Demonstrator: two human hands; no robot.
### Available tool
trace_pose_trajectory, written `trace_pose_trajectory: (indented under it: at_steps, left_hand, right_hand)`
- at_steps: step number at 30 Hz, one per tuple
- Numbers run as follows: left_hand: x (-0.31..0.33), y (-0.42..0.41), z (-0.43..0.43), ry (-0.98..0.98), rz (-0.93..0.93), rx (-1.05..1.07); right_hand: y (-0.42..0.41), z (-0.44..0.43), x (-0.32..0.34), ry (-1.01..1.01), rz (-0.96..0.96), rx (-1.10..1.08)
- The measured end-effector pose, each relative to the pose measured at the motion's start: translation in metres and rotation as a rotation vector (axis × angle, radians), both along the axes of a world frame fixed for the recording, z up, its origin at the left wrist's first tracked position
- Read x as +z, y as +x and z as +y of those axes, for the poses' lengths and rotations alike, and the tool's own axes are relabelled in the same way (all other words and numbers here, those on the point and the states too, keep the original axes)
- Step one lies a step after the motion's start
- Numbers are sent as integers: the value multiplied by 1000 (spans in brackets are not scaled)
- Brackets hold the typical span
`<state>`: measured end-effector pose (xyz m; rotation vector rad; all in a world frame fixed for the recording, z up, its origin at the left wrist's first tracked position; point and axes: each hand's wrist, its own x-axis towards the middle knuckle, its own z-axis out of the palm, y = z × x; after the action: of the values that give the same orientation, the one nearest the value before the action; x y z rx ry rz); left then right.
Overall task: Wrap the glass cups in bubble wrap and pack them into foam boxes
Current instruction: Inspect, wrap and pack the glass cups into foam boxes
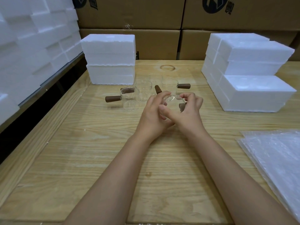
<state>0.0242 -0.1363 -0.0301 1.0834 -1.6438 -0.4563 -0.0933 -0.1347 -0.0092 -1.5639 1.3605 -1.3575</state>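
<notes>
1. Head view: left hand [152,114] and right hand [190,111] both grip one glass cup [174,100] above table [97,159] centre.
2. Four more cups [129,103] stand just behind.
3. Two foam box stacks, left stack [110,59] and right stack [250,70].
4. One bubble-wrap pile [276,156], right.

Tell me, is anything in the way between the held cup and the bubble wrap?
Nothing visible. Left hand and right hand hold the glass cup; only bare table lies between it and the bubble wrap. Other cups stand behind it.

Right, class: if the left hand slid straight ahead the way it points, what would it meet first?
Probably the upright clear glass cup with a brown wooden handle just behind the similar cup the left hand grips; depth is unclear.
</notes>
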Motion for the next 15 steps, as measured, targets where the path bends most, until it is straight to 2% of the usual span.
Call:
trace_pose_trajectory:
  at_steps: [6,15]
  left_hand:
    - [2,2,-4,139,118,18]
    - [7,3,-2,183,255,-22]
  right_hand:
    - [-5,4,3,-102,110,68]
    - [-21,2,14,-119,0,242]
